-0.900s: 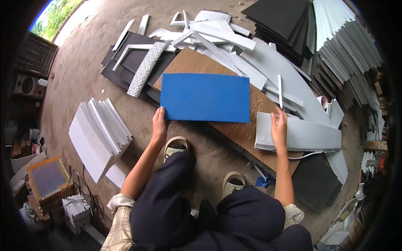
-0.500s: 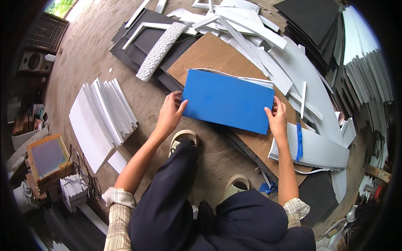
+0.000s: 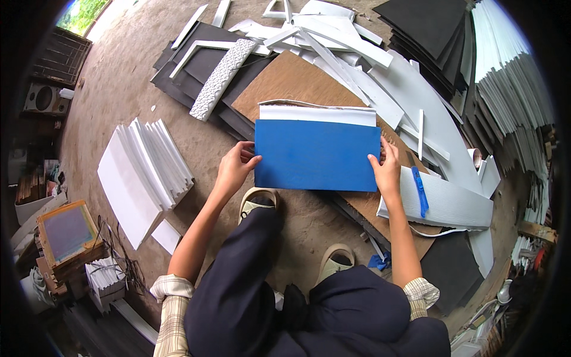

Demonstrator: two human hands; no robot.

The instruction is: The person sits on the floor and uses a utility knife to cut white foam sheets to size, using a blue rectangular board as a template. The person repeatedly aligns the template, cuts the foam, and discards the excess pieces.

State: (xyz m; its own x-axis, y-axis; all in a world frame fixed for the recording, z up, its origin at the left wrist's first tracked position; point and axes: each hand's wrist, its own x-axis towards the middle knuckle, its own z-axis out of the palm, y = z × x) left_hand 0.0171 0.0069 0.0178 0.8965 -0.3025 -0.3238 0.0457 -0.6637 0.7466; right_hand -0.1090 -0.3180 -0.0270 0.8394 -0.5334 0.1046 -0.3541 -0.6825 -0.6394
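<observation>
A flat blue rectangular board (image 3: 317,156) is held level in front of me by its two short edges. My left hand (image 3: 235,168) grips its left edge, thumb on top and fingers behind. At the right edge my right hand (image 3: 385,165) does the same. Beyond the board's far edge shows a white sheet (image 3: 318,114) with a thin, curled white strip along its top. Both lie over a brown wooden board (image 3: 279,80). Just right of my right hand is a ribbed white panel (image 3: 449,199) with a blue utility knife (image 3: 420,191) on it.
White offcuts (image 3: 351,41) are heaped beyond the brown board. Dark sheets (image 3: 208,65) lie under a textured white strip (image 3: 222,79). On the left floor stands a row of folded white boards (image 3: 140,172). Stacked black sheets (image 3: 431,27) rise at right; a framed screen (image 3: 69,232) sits lower left.
The blue board has come nearer to me and straightened from its slant, both hands moving with it. More of the white sheet behind it is uncovered.
</observation>
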